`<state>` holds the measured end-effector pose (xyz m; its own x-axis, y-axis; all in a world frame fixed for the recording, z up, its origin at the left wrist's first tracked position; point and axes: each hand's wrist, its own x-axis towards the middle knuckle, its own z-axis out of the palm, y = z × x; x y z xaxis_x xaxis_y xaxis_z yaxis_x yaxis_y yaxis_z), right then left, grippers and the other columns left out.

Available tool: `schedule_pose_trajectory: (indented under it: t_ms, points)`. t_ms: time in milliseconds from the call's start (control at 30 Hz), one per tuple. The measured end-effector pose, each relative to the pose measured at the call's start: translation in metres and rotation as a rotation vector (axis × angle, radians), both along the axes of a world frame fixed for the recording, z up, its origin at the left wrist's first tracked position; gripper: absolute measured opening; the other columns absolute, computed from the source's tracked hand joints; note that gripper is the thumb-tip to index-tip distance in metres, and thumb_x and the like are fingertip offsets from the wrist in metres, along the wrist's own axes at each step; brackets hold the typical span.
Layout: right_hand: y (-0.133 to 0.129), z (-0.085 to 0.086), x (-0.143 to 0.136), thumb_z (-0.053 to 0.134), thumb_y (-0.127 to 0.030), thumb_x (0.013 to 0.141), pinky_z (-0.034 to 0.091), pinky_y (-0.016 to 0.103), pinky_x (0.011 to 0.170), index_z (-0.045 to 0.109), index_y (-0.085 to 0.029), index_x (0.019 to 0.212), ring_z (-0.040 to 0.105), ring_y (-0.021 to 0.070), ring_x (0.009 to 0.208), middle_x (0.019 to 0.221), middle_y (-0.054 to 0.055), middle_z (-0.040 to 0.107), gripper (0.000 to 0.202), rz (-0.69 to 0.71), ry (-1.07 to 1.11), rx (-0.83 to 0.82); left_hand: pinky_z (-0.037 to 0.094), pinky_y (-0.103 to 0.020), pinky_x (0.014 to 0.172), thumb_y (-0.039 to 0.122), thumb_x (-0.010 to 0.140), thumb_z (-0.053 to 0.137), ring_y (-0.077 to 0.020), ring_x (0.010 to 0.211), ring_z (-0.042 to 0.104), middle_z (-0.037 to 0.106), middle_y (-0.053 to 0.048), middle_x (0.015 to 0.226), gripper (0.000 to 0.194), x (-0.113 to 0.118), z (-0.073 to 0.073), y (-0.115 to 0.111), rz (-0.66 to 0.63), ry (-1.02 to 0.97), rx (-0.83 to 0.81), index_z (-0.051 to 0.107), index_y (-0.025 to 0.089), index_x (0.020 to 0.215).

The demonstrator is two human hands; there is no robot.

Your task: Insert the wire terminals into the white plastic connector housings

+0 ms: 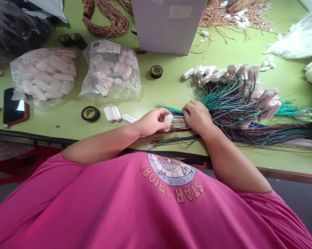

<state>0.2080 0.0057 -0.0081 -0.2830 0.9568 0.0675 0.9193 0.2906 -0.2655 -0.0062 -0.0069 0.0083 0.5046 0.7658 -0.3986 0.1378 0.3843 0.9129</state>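
Observation:
My left hand (154, 121) is closed, with a small white plastic connector housing (168, 121) pinched between thumb and fingers. Just to the right, my right hand (197, 117) rests palm down over a bundle of thin wires, its fingers curled and their tips hidden. Pale wires (180, 123) run between the two hands, and green and blue wires (168, 109) stick out past the right hand's fingers. Dark wires (174, 141) lie nearer the table edge. Beside my left forearm sit loose white housings (112, 113) and another white piece (128, 118).
Clear bags of white housings (48, 74) (111, 69) stand at left, near black tape rolls (90, 108) (156, 65) and a phone (15, 107). A grey box (168, 29) stands at the back. Wired housings (228, 74) pile at right. Another person's hand (239, 5) works behind.

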Motion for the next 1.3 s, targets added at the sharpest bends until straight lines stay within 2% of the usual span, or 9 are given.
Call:
schedule_pose_trajectory:
  t_ms: [167, 300, 400, 467, 533, 700, 767, 1067, 1300]
  points:
    - [0.001, 0.004, 0.003, 0.039, -0.019, 0.091, 0.041, 0.033, 0.079, 0.065, -0.017, 0.085, 0.055, 0.0233, 0.086, 0.090, 0.013, 0.065, 0.027, -0.041, 0.138, 0.041, 0.055, -0.024, 0.066, 0.009, 0.076, 0.072, -0.0085, 0.066, 0.066, 0.062, 0.002, 0.080, 0.032, 0.002, 0.003, 0.000, 0.017, -0.009, -0.043, 0.054, 0.015, 0.102]
    - [-0.005, 0.012, 0.003, 0.051, -0.027, 0.086, 0.041, 0.030, 0.069, 0.064, -0.018, 0.089, 0.054, 0.0185, 0.070, 0.076, 0.005, 0.064, 0.017, -0.064, 0.293, 0.004, 0.055, -0.025, 0.068, 0.009, 0.078, 0.070, -0.0084, 0.067, 0.065, 0.063, 0.002, 0.080, 0.029, 0.003, 0.003, 0.000, 0.037, -0.045, -0.099, 0.053, 0.015, 0.101]
    - [-0.017, 0.025, -0.002, 0.057, -0.031, 0.082, 0.043, 0.029, 0.069, 0.066, -0.017, 0.094, 0.055, 0.0160, 0.068, 0.076, 0.003, 0.065, 0.020, 0.124, 0.416, 0.009, 0.055, -0.026, 0.070, 0.009, 0.077, 0.071, -0.0087, 0.069, 0.066, 0.064, 0.001, 0.082, 0.030, 0.004, 0.004, 0.000, 0.052, -0.095, -0.152, 0.055, 0.015, 0.101]
    - [-0.025, 0.033, -0.006, 0.053, -0.030, 0.086, 0.044, 0.028, 0.071, 0.068, -0.018, 0.095, 0.058, 0.0152, 0.071, 0.079, 0.004, 0.068, 0.021, 0.279, 0.480, -0.003, 0.055, -0.025, 0.071, 0.010, 0.075, 0.073, -0.0087, 0.072, 0.066, 0.065, 0.001, 0.085, 0.032, 0.004, 0.003, -0.001, 0.053, -0.143, -0.185, 0.057, 0.015, 0.103]
    - [-0.029, 0.037, -0.008, 0.047, -0.028, 0.090, 0.044, 0.027, 0.070, 0.070, -0.018, 0.092, 0.059, 0.0147, 0.071, 0.080, 0.005, 0.069, 0.025, 0.347, 0.510, -0.029, 0.055, -0.024, 0.073, 0.012, 0.074, 0.075, -0.0091, 0.076, 0.066, 0.066, -0.001, 0.089, 0.035, 0.004, 0.002, 0.000, 0.058, -0.194, -0.220, 0.058, 0.015, 0.105]
    - [-0.022, 0.034, -0.002, 0.051, -0.023, 0.081, 0.040, 0.026, 0.066, 0.071, -0.016, 0.078, 0.056, 0.0143, 0.064, 0.070, 0.004, 0.067, 0.022, 0.156, 0.381, -0.069, 0.057, -0.032, 0.081, 0.010, 0.075, 0.074, -0.0114, 0.076, 0.068, 0.068, -0.002, 0.092, 0.037, 0.006, -0.001, 0.000, 0.130, -0.259, -0.282, 0.057, 0.016, 0.108]
    - [-0.019, 0.034, 0.001, 0.052, -0.022, 0.077, 0.037, 0.025, 0.063, 0.071, -0.016, 0.076, 0.053, 0.0132, 0.060, 0.065, 0.003, 0.065, 0.021, 0.124, 0.317, -0.105, 0.057, -0.033, 0.081, 0.010, 0.076, 0.074, -0.0119, 0.075, 0.069, 0.068, -0.002, 0.091, 0.037, 0.006, -0.001, 0.000, 0.141, -0.247, -0.283, 0.056, 0.016, 0.108]
    - [-0.022, 0.038, -0.006, 0.048, -0.024, 0.083, 0.033, 0.026, 0.061, 0.073, -0.016, 0.081, 0.056, 0.0155, 0.062, 0.067, 0.005, 0.068, 0.026, 0.099, 0.163, -0.140, 0.057, -0.028, 0.074, 0.009, 0.075, 0.074, -0.0108, 0.072, 0.068, 0.068, -0.001, 0.086, 0.036, 0.007, 0.001, 0.000, 0.146, -0.179, -0.203, 0.056, 0.015, 0.106]
    - [-0.026, 0.030, -0.017, 0.045, -0.025, 0.087, 0.033, 0.027, 0.063, 0.070, -0.015, 0.084, 0.056, 0.0164, 0.065, 0.075, 0.007, 0.070, 0.027, 0.139, 0.138, -0.153, 0.054, -0.025, 0.066, 0.007, 0.071, 0.075, -0.0088, 0.064, 0.064, 0.064, 0.003, 0.073, 0.034, 0.011, 0.004, -0.004, 0.109, -0.113, -0.067, 0.057, 0.014, 0.099]
